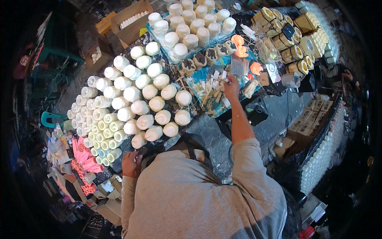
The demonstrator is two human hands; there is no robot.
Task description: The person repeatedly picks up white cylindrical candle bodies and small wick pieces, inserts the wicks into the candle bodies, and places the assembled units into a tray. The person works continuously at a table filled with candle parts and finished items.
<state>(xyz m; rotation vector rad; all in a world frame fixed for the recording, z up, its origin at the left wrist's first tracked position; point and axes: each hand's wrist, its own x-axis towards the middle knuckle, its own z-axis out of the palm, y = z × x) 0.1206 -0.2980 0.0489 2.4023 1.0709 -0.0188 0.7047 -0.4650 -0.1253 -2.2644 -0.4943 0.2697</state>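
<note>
My right hand (231, 88) reaches over a blue board (209, 113) strewn with small white and wooden pieces (211, 92). Its fingers are pinched at a small white piece (227, 81). Close to the near edge of the work table, my left hand (131, 164) is held with curled fingers; whatever is in them is too small to make out. Rows of white and cream wax-like cylinders (132, 94) stand beyond and beside the left hand. Several short cylinders with dark hollows (199, 60) line the far side of the board.
A blue tray (174, 62) at the back bears more white cylinders. Orange flower-shaped pieces (241, 51) and a clear plastic box (239, 66) lie near my right hand. Bundled yellowish cylinders (291, 53) stand back right. Pink tubes (85, 155) and cardboard boxes (109, 209) are at left.
</note>
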